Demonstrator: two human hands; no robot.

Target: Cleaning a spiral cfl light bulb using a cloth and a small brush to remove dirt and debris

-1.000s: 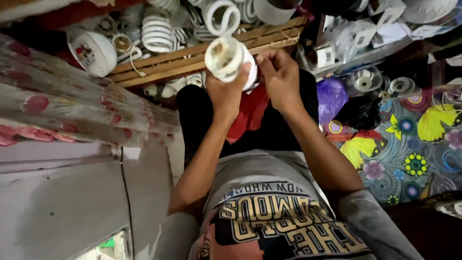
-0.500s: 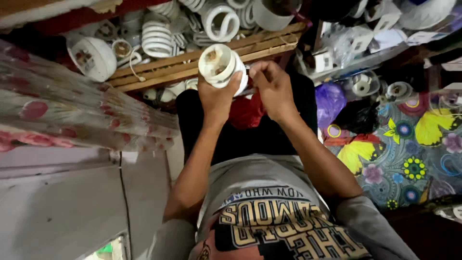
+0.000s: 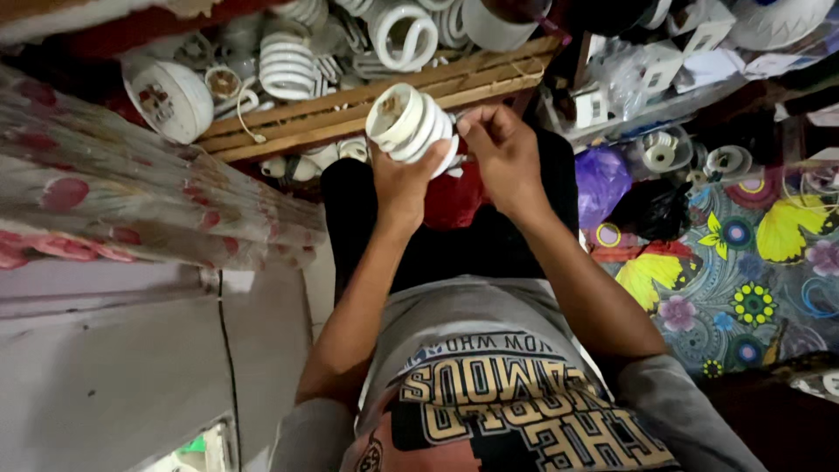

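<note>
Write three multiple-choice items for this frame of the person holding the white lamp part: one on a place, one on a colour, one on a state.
1. Where is the wooden crate of white spiral bulbs?
A. Just beyond the hands
B. On the flowered mat at the right
C. Behind the person

2. What colour is the cloth on the lap, below the hands?
A. Blue
B. Red
C. Yellow

3. How is the white lamp part held?
A. It lies loose in the crate
B. The right hand alone holds it
C. The left hand grips it and the right hand touches its end

Answers:
1. A, since the crate's slats run just past the fingertips.
2. B, since red fabric shows between the wrists against the dark trousers.
3. C, since the left hand's fingers wrap round its body while the right hand's fingertips pinch at its side.
</note>
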